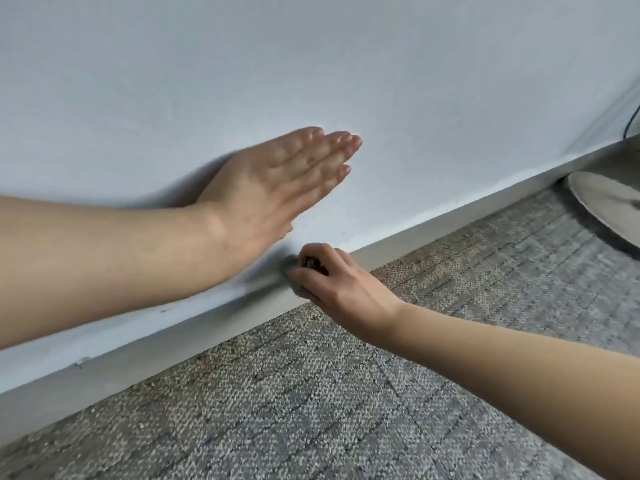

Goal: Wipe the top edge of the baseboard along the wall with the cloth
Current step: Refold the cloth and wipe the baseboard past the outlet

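nearest, the right hand (341, 277), grip curled round a bunched grey cloth (290, 268), presses it on the top edge of the baseboard (450, 221), which runs 8 o'clock to 2 o'clock. at 11 o'clock beyond, the left hand (273, 188) lies flat against the wall (415, 81).

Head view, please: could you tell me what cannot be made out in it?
Cloth: head view, mostly hidden inside the right hand.
Left hand: head view, blurred, so contact with the wall is unclear.
Round flat thing: head view, cut off by the right edge.
Cable: head view, thin, cut off by the right edge.
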